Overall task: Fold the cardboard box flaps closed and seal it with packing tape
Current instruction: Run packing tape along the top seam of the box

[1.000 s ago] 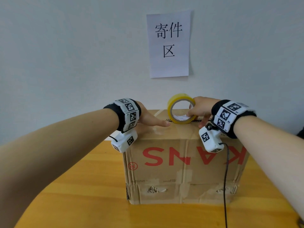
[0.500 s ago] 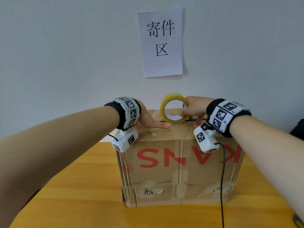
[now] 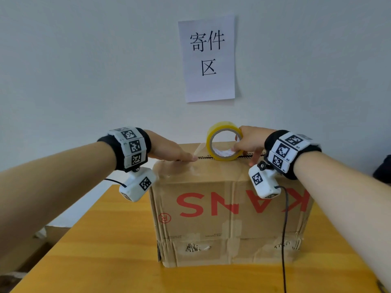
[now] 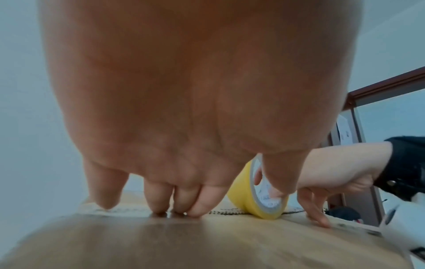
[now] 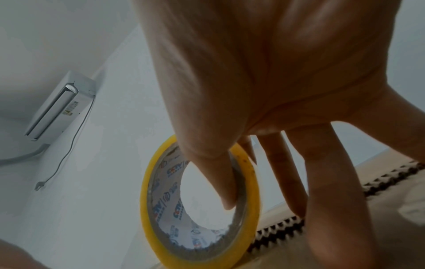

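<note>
tape roll (image 3: 224,144) stands on edge atop the box (image 3: 230,210), pinched in our right hand (image 3: 250,141). our left hand (image 3: 169,149) presses flat beside it, fingers straight.

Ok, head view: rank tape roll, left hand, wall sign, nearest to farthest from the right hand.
1. Tape roll: gripped by the right hand on the box top.
2. Left hand: left of the roll, flat on the box.
3. Wall sign: up on the wall behind.
</note>
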`<state>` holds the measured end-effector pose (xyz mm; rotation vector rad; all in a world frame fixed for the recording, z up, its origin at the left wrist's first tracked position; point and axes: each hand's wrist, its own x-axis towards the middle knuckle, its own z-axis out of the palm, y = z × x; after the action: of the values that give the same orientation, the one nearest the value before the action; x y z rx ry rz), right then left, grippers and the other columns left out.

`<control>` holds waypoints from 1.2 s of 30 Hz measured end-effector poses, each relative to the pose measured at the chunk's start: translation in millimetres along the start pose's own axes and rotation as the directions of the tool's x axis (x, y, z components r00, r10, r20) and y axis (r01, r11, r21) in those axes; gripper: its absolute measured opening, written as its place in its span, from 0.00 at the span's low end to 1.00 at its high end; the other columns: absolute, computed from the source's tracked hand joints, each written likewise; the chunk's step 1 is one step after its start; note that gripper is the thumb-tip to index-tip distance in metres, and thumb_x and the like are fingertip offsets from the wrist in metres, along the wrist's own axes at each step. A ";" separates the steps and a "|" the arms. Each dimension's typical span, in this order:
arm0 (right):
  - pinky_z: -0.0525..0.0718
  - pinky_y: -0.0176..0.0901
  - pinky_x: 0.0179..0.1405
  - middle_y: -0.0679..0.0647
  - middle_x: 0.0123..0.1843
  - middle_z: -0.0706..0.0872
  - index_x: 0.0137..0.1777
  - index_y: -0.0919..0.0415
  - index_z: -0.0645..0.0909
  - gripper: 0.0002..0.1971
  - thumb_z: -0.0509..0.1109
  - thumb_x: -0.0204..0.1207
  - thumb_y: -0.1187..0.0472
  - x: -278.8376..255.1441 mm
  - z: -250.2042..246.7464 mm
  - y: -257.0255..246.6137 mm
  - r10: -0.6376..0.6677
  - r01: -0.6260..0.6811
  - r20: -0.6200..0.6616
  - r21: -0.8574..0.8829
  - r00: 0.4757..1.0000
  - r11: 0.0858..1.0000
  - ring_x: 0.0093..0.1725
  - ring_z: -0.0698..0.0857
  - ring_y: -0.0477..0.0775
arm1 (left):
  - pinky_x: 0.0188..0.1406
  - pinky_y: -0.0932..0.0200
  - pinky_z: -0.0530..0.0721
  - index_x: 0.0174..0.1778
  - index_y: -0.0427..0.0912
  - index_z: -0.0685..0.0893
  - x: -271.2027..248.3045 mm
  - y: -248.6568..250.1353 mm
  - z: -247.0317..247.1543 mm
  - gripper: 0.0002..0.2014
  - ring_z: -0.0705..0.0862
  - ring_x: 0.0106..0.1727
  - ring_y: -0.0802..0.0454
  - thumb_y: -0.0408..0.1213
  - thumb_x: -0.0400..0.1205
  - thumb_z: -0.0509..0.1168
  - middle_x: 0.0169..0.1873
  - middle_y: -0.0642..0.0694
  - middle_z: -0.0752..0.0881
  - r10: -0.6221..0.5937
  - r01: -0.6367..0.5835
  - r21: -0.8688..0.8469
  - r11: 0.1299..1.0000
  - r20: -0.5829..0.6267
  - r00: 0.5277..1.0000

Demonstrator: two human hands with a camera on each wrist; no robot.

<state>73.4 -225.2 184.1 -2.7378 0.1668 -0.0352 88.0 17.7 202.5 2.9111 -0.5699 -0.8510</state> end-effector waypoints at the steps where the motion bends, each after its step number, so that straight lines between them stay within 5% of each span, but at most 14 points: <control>1: 0.88 0.61 0.59 0.60 0.50 0.83 0.61 0.64 0.75 0.16 0.72 0.81 0.55 0.7 0.2 0.5 -0.003 0.003 -0.002 0.000 1.000 1.000 0.36 0.86 0.57 | 0.83 0.50 0.52 0.78 0.53 0.76 0.7 3.2 0.1 0.34 0.64 0.83 0.52 0.69 0.85 0.46 0.79 0.55 0.72 -0.001 0.001 0.015 1.000 0.004 1.000; 5: 0.88 0.55 0.56 0.60 0.47 0.84 0.54 0.65 0.77 0.09 0.70 0.82 0.59 5.4 -5.4 0.5 0.001 -0.001 -0.008 -0.029 1.000 1.000 0.35 0.84 0.56 | 0.79 0.55 0.55 0.78 0.50 0.76 3.5 5.5 -2.2 0.32 0.66 0.82 0.53 0.65 0.87 0.46 0.78 0.55 0.75 0.009 -0.009 0.019 1.000 0.029 1.000; 7: 0.84 0.49 0.42 0.59 0.42 0.80 0.51 0.66 0.78 0.05 0.67 0.82 0.63 8.7 -11.4 0.6 0.006 -0.008 -0.032 -0.065 0.999 0.998 0.34 0.82 0.57 | 0.80 0.54 0.55 0.79 0.50 0.75 6.8 0.9 -2.4 0.31 0.67 0.81 0.52 0.63 0.88 0.46 0.77 0.55 0.75 0.013 -0.014 0.016 1.000 0.021 1.000; 10: 0.72 0.41 0.30 0.57 0.41 0.79 0.54 0.64 0.78 0.05 0.66 0.81 0.64 11.2 -18.1 -0.4 0.015 -0.023 -0.063 -0.138 0.998 0.990 0.32 0.76 0.54 | 0.85 0.49 0.50 0.85 0.52 0.65 11.9 -3.5 -1.2 0.29 0.58 0.86 0.51 0.60 0.89 0.48 0.85 0.54 0.63 0.004 -0.004 0.023 1.000 -0.025 1.000; 13: 0.71 0.41 0.31 0.58 0.44 0.77 0.53 0.62 0.75 0.04 0.66 0.81 0.65 14.2 -20.4 -1.8 0.027 -0.034 -0.051 -0.145 0.998 0.989 0.31 0.74 0.55 | 0.86 0.49 0.50 0.87 0.51 0.58 18.9 -2.2 -2.1 0.27 0.53 0.87 0.50 0.52 0.91 0.49 0.87 0.54 0.56 0.004 0.000 0.071 0.997 -0.052 0.999; 19: 0.73 0.41 0.32 0.58 0.43 0.78 0.57 0.63 0.77 0.05 0.64 0.83 0.66 22.4 -21.9 -6.7 0.036 -0.044 -0.056 -0.151 0.998 0.988 0.39 0.85 0.60 | 0.86 0.45 0.57 0.88 0.52 0.54 28.6 1.3 -6.0 0.31 0.55 0.87 0.46 0.56 0.90 0.51 0.87 0.54 0.53 -0.019 0.022 0.114 0.993 -0.028 0.999; 25: 0.71 0.41 0.28 0.56 0.38 0.77 0.60 0.64 0.74 0.07 0.60 0.85 0.65 28.4 -19.6 -11.0 0.040 -0.063 -0.130 -0.180 0.991 0.982 0.34 0.77 0.53 | 0.84 0.50 0.55 0.88 0.49 0.55 17.9 8.1 -1.7 0.30 0.55 0.87 0.49 0.53 0.90 0.53 0.87 0.53 0.55 -0.012 0.018 0.129 0.991 -0.047 0.999; 29: 0.67 0.41 0.26 0.55 0.35 0.74 0.50 0.63 0.72 0.02 0.59 0.85 0.66 33.8 -21.9 -11.7 0.048 -0.073 -0.137 -0.182 0.989 0.981 0.29 0.72 0.52 | 0.80 0.52 0.59 0.86 0.47 0.58 4.6 12.1 3.6 0.32 0.61 0.84 0.47 0.56 0.89 0.55 0.85 0.48 0.62 0.011 -0.006 0.161 0.987 -0.033 0.999; 33: 0.69 0.42 0.27 0.57 0.39 0.75 0.68 0.68 0.71 0.13 0.59 0.86 0.66 36.1 -24.3 -12.4 0.046 -0.075 -0.172 -0.166 0.984 0.983 0.32 0.74 0.52 | 0.82 0.52 0.54 0.88 0.51 0.53 2.0 12.7 2.0 0.33 0.56 0.86 0.50 0.59 0.88 0.51 0.86 0.52 0.57 0.015 -0.014 0.092 0.996 -0.012 1.000; 36: 0.68 0.42 0.26 0.56 0.38 0.75 0.72 0.69 0.69 0.16 0.58 0.86 0.66 36.6 -21.7 -12.1 0.058 -0.085 -0.149 -0.182 0.987 0.980 0.32 0.74 0.51 | 0.86 0.45 0.54 0.88 0.54 0.49 8.8 18.8 1.8 0.37 0.52 0.87 0.48 0.65 0.86 0.50 0.87 0.54 0.50 -0.024 0.026 0.138 0.990 -0.012 1.000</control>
<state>110.0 -227.0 208.9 -2.9154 0.3248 -0.2065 87.7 -2.9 199.4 3.0515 -0.6169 -0.8311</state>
